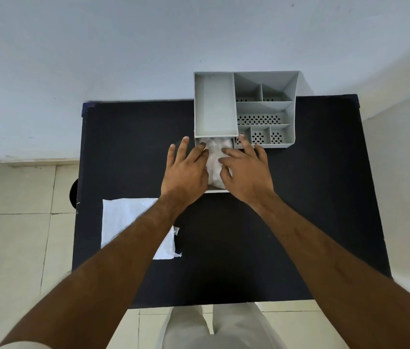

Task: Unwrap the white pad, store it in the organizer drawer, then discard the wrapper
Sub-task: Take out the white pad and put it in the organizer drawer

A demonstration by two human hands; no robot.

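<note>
Both hands down flat, fingers spread, my left hand (185, 170) and right hand (245, 170) pressing white pad (214, 157) into pulled-out organizer drawer (217, 190). Pad looks soft, light, squashy; push from the top. Wrapper (126, 222) lies near-left on black desk (299, 197); tile floor, pale wall.
</note>
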